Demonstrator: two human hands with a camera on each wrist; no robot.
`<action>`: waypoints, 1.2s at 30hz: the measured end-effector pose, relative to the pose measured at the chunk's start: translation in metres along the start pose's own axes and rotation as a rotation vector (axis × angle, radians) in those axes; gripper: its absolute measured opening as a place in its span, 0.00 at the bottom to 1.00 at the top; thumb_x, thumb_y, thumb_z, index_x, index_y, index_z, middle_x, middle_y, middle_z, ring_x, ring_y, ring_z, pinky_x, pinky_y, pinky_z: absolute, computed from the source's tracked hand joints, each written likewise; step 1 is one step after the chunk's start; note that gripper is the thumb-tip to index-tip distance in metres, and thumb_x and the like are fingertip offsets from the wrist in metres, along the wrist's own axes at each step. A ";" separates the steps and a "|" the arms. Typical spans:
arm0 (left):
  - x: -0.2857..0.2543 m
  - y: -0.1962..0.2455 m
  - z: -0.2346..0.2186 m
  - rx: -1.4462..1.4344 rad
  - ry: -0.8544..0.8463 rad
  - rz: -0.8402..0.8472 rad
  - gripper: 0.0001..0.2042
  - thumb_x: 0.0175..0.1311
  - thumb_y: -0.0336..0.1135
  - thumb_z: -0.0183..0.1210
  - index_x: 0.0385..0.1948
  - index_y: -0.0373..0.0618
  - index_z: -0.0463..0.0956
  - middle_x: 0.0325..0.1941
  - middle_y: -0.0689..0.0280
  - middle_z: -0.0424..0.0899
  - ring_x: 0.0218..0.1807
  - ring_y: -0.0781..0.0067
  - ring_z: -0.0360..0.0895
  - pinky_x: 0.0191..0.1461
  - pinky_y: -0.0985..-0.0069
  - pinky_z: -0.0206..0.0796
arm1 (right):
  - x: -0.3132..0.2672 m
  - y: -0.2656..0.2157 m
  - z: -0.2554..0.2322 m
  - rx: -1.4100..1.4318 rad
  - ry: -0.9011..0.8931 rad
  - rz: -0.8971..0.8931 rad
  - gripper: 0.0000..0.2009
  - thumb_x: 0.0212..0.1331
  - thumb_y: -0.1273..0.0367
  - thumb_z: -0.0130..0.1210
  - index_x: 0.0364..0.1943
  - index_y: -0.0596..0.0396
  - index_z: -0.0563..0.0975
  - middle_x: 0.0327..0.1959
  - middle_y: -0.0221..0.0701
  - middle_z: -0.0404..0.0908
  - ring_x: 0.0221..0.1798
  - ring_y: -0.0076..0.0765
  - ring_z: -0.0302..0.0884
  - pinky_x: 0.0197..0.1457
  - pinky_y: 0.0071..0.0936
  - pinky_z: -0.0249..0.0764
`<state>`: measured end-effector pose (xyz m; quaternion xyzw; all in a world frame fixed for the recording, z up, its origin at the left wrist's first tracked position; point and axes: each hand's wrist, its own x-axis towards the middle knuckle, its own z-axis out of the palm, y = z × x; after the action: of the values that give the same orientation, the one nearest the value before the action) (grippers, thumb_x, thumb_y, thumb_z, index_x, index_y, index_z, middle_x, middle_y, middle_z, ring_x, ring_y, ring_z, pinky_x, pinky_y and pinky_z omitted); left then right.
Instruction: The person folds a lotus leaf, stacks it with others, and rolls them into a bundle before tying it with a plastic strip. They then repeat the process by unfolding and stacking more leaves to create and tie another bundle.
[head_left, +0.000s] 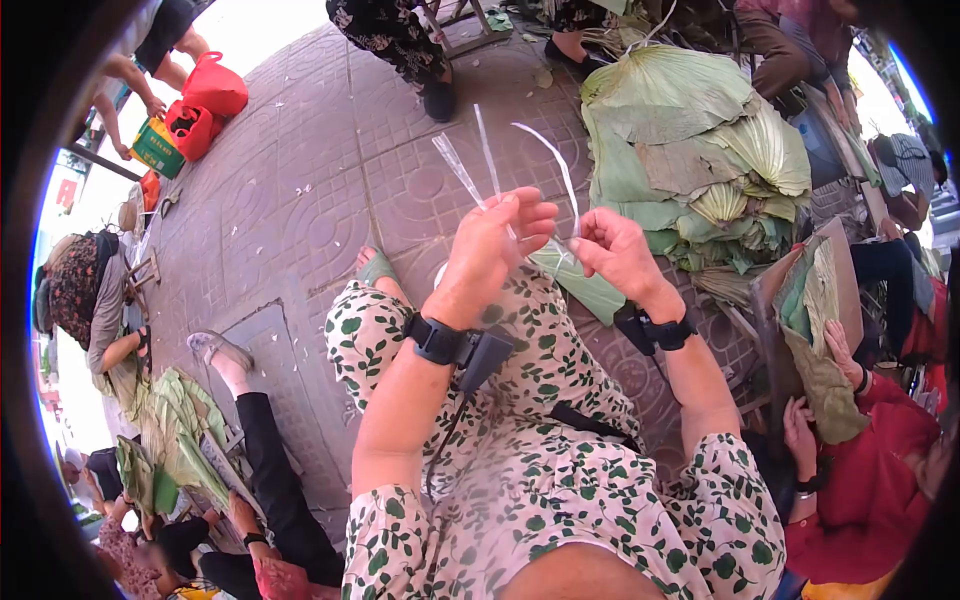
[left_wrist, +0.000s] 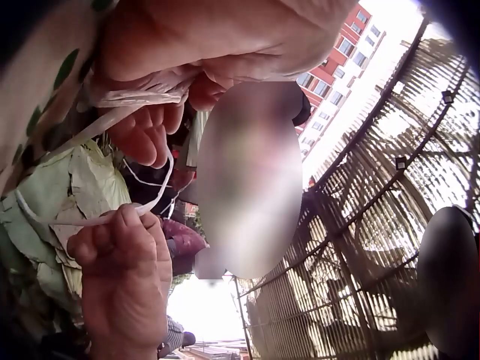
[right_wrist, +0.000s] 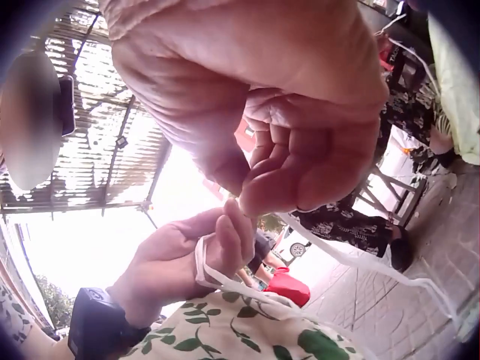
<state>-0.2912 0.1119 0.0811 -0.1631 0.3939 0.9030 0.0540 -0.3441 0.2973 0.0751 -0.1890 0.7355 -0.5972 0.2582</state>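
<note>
White plastic strips (head_left: 459,168) rise from the left hand (head_left: 492,250), whose thumb and fingers grip them above the lap. In the left wrist view, a flattened bundle of strip (left_wrist: 139,98) lies under that hand's thumb. Close on its right, the right hand (head_left: 622,254) pinches a thin white strip (head_left: 561,165) between thumb and index finger. The right wrist view shows the right hand (right_wrist: 300,142) with its fingertips near the left hand's (right_wrist: 191,251), and a strip (right_wrist: 360,260) trailing away. Whether the fingertips touch cannot be told.
A tall stack of dried green leaves (head_left: 700,150) stands at the front right. A green leaf (head_left: 585,285) lies beside the knee. Seated people with leaves are at both sides; red bags (head_left: 213,92) are at the far left. Patterned paving (head_left: 290,190) lies ahead.
</note>
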 end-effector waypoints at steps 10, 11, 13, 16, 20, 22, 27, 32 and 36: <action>-0.001 -0.002 0.006 -0.090 -0.065 0.028 0.16 0.69 0.38 0.42 0.49 0.35 0.67 0.38 0.59 0.77 0.41 0.67 0.75 0.50 0.68 0.68 | -0.009 0.008 0.012 -0.137 -0.213 0.011 0.04 0.53 0.75 0.54 0.31 0.58 0.70 0.23 0.23 0.70 0.23 0.14 0.66 0.26 0.15 0.67; 0.000 -0.003 0.004 -0.087 -0.105 0.054 0.15 0.69 0.38 0.43 0.47 0.36 0.68 0.32 0.63 0.77 0.35 0.71 0.75 0.46 0.70 0.69 | -0.008 0.013 0.013 -0.153 -0.220 0.016 0.06 0.52 0.73 0.55 0.31 0.59 0.72 0.24 0.26 0.73 0.25 0.18 0.68 0.29 0.19 0.68; 0.004 -0.004 0.001 -0.082 -0.097 0.047 0.14 0.69 0.38 0.44 0.44 0.37 0.69 0.28 0.66 0.73 0.30 0.75 0.71 0.41 0.72 0.67 | -0.008 0.017 0.012 -0.154 -0.201 0.042 0.08 0.50 0.71 0.56 0.32 0.61 0.73 0.25 0.29 0.76 0.27 0.21 0.71 0.32 0.22 0.69; 0.003 -0.002 0.005 -0.124 -0.007 0.027 0.10 0.68 0.36 0.45 0.40 0.40 0.69 0.20 0.72 0.65 0.19 0.84 0.56 0.27 0.82 0.53 | -0.011 0.020 -0.001 0.020 -0.244 0.122 0.09 0.56 0.70 0.57 0.38 0.60 0.72 0.25 0.24 0.73 0.24 0.16 0.68 0.26 0.15 0.66; 0.009 -0.003 0.002 -0.138 0.073 -0.006 0.09 0.69 0.34 0.44 0.40 0.39 0.69 0.19 0.73 0.61 0.17 0.85 0.52 0.24 0.84 0.49 | -0.018 0.107 -0.045 -0.043 0.038 0.199 0.09 0.51 0.72 0.56 0.36 0.61 0.75 0.27 0.30 0.77 0.26 0.21 0.73 0.29 0.22 0.70; 0.010 -0.010 0.003 -0.153 0.039 -0.042 0.09 0.69 0.34 0.43 0.41 0.39 0.69 0.19 0.73 0.61 0.17 0.85 0.52 0.24 0.84 0.49 | -0.034 0.165 -0.059 -0.105 0.149 0.327 0.09 0.49 0.72 0.56 0.35 0.60 0.75 0.26 0.32 0.77 0.26 0.24 0.75 0.29 0.24 0.71; 0.010 -0.006 -0.003 -0.137 0.008 -0.028 0.10 0.69 0.33 0.42 0.42 0.38 0.69 0.20 0.72 0.62 0.18 0.84 0.53 0.25 0.83 0.49 | -0.121 0.287 -0.061 -0.654 0.206 0.443 0.09 0.43 0.70 0.55 0.30 0.58 0.75 0.29 0.38 0.78 0.35 0.42 0.77 0.39 0.35 0.72; 0.011 -0.007 -0.001 -0.146 -0.065 -0.040 0.10 0.69 0.34 0.42 0.41 0.38 0.69 0.21 0.70 0.63 0.18 0.83 0.54 0.25 0.82 0.50 | -0.198 0.336 -0.040 -0.700 0.069 0.593 0.10 0.43 0.69 0.55 0.30 0.57 0.74 0.33 0.44 0.77 0.42 0.54 0.74 0.44 0.42 0.70; 0.010 -0.007 0.002 -0.155 -0.081 -0.047 0.10 0.69 0.34 0.42 0.41 0.38 0.69 0.21 0.70 0.63 0.19 0.83 0.54 0.26 0.82 0.50 | -0.231 0.315 -0.010 -0.645 0.176 0.694 0.13 0.48 0.69 0.53 0.40 0.54 0.72 0.38 0.45 0.77 0.46 0.54 0.74 0.51 0.47 0.67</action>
<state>-0.3000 0.1181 0.0739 -0.1394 0.3165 0.9350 0.0781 -0.1575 0.5085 -0.1956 0.0484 0.9220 -0.2306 0.3073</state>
